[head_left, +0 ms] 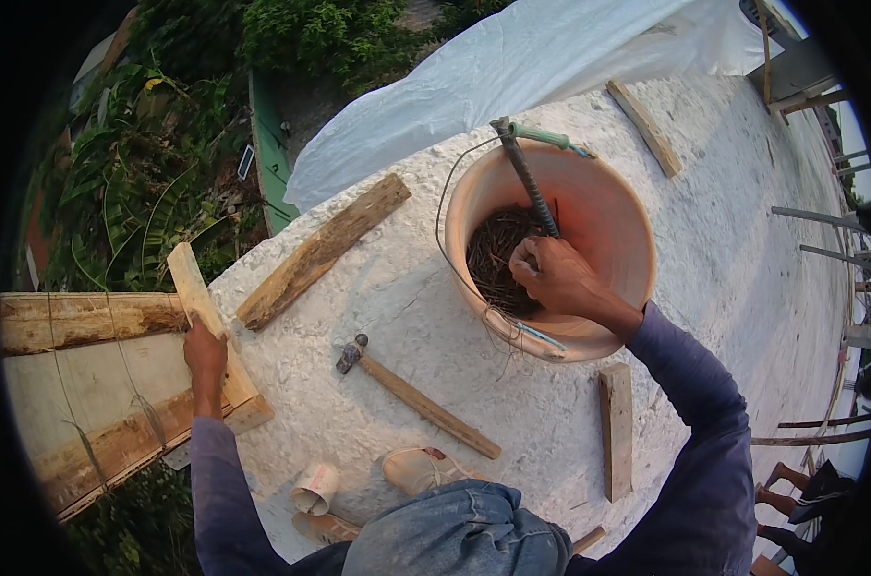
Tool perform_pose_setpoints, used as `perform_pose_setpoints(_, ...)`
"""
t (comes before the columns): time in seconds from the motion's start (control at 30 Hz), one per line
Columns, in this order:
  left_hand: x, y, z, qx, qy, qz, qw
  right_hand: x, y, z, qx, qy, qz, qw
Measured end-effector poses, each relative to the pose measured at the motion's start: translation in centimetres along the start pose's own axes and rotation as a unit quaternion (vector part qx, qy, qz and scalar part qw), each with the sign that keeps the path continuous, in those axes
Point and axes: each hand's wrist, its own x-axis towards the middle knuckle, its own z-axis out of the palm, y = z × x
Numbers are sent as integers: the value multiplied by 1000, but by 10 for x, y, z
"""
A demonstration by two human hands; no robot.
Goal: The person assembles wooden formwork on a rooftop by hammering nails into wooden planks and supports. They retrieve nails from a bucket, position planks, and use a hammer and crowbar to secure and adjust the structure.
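My left hand grips a short pale wooden board set across the end of a long plank-and-panel form tied with wire. My right hand is down inside an orange bucket, its fingers drawn together over a heap of thin brown nails. Whatever those fingers hold is hidden. Against the bucket's far rim leans a dark ribbed metal bar, its lower end beside my right hand. Between the hands a wooden-handled hammer lies on the rough pale slab.
Loose wood pieces lie about: one near the slab's left edge, one below the bucket, one beyond it. A whitish cup rests by my shoe. White sheeting covers the far edge; plants grow below.
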Motion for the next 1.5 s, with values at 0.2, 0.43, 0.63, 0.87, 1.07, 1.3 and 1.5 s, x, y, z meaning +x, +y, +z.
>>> perform_pose_setpoints(0.2, -3, 5, -4, 11, 11, 11, 1000, -8, 6, -10, 168, -44, 121, 977)
perform_pose_setpoints(0.43, -7, 15, -12, 4, -16, -31, 999, -5, 21, 8, -132, 4, -7, 991)
perform_pose_setpoints(0.63, -7, 15, -10, 32, -6, -17, 999, -8, 18, 9, -164, 5, -15, 986)
perform_pose_setpoints(0.87, -5, 10, -6, 28, -5, -21, 999, -6, 20, 15, -182, 7, -42, 982)
perform_pose_setpoints(1.07, -7, 12, -8, 21, -5, -18, 1000, -7, 21, 19, -190, 24, -27, 981)
perform_pose_setpoints(1.3, -5, 3, 1, 32, 11, -3, 999, -6, 9, 11, -208, 44, 26, 977)
perform_pose_setpoints(1.5, -5, 1, 3, 32, 8, -8, 999, 2, 2, 5, -200, 14, -2, 980)
